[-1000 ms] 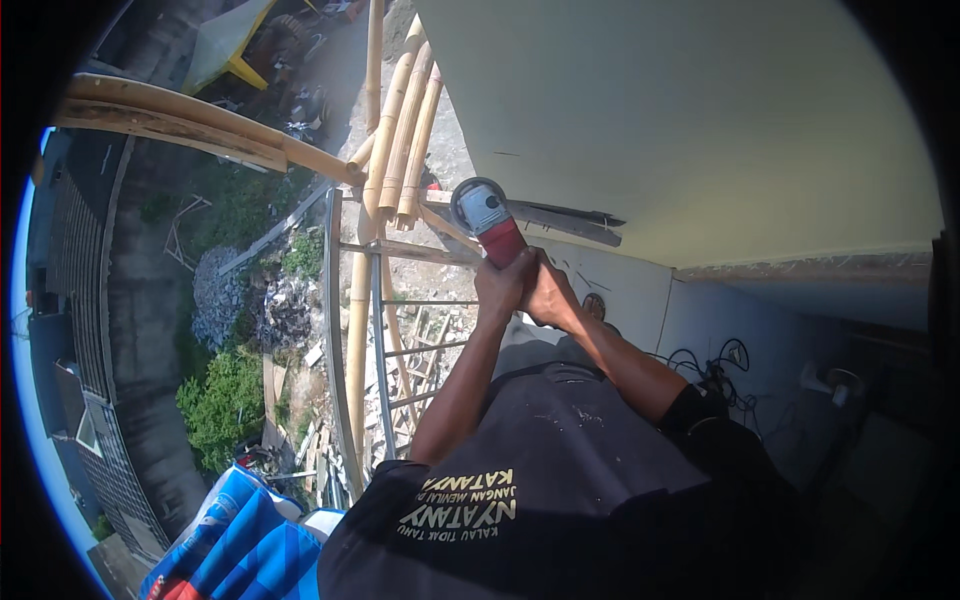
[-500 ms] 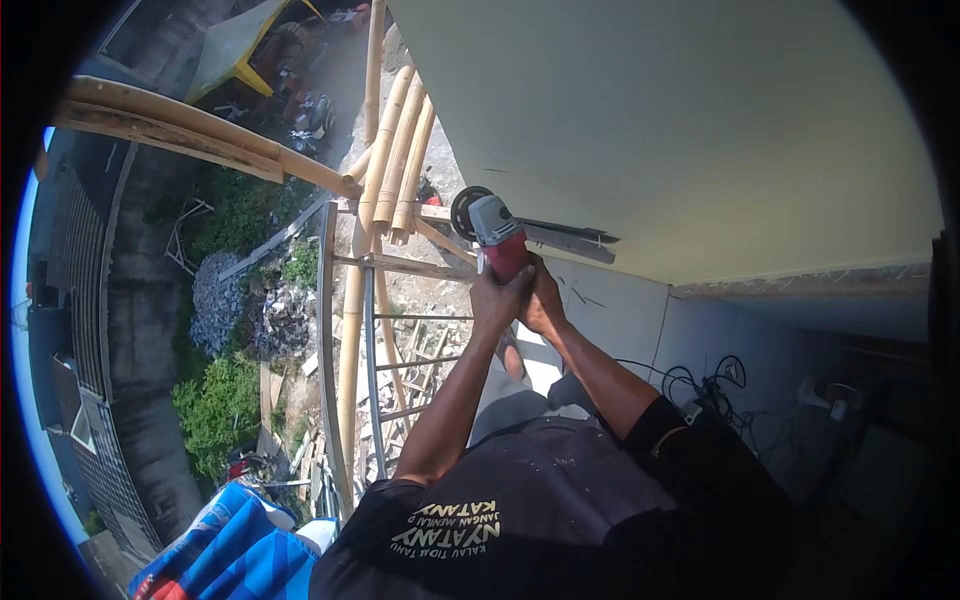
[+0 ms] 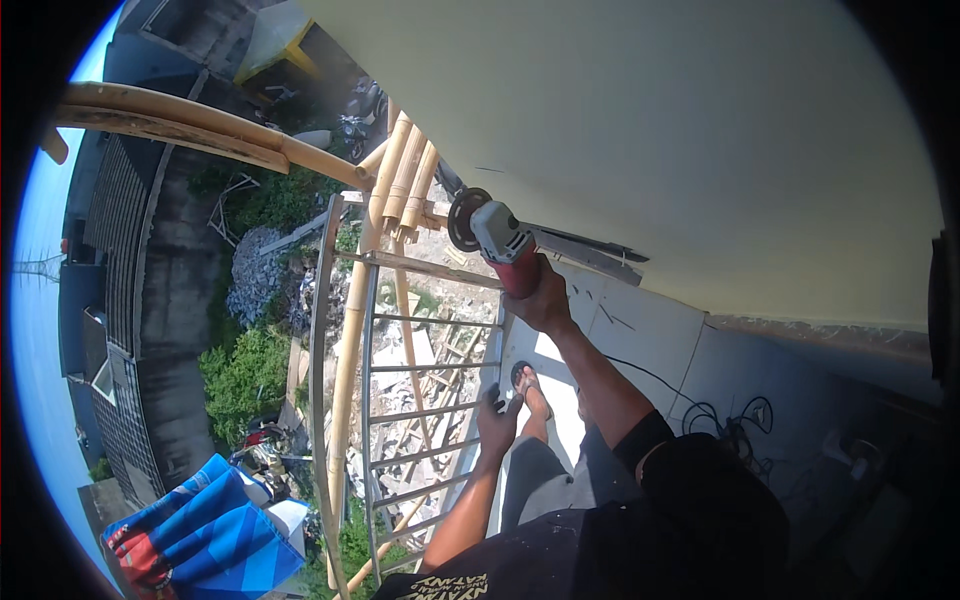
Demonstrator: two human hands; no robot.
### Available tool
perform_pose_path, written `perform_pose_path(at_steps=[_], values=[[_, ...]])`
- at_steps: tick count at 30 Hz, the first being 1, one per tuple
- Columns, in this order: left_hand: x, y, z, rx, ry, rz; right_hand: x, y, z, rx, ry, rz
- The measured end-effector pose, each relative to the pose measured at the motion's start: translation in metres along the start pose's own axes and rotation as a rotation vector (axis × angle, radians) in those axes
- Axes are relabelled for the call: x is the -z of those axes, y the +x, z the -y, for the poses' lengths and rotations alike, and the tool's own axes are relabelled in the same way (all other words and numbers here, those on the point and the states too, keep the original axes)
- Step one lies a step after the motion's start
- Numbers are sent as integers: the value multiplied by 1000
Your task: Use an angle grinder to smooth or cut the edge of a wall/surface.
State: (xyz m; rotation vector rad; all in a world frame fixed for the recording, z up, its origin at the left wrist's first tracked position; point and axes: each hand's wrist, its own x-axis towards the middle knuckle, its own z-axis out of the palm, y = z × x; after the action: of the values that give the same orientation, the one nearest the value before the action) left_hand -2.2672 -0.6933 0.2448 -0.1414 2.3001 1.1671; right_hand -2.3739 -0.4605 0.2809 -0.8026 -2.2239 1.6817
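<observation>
The angle grinder (image 3: pixel 512 258) has a red body and a silver-grey head, with a near-black disc (image 3: pixel 466 220) at its tip. The floor (image 3: pixel 655 345) is off-white, crossed by a thin dark seam; dark slivers (image 3: pixel 617 316) fleck it near its far edge, and black cables (image 3: pixel 725 425) loop farther right. Beside its left edge, the ladder (image 3: pixel 425 368) is dull grey, the bamboo pole (image 3: pixel 352 340) pale straw-yellow. The wall (image 3: pixel 650 150) shades from grey to cream. The shirt (image 3: pixel 590 545) is black, white-specked, with pale yellow lettering; the trousers (image 3: pixel 540 485) are grey. The cloth (image 3: pixel 235 540) is banded in blues — light and deep — with red and white patches.
</observation>
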Motion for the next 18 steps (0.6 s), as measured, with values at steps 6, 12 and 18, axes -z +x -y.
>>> perform_pose_path(at_steps=[6, 12, 18], values=[[81, -111, 216, 509, 528, 58, -24, 22, 1, 105, 127, -8], [134, -163, 247, 684, 645, 133, -14, 25, -17, 105, 120, -51], [137, -143, 263, 780, 307, 43, -12, 27, -5, 111, 152, -58]])
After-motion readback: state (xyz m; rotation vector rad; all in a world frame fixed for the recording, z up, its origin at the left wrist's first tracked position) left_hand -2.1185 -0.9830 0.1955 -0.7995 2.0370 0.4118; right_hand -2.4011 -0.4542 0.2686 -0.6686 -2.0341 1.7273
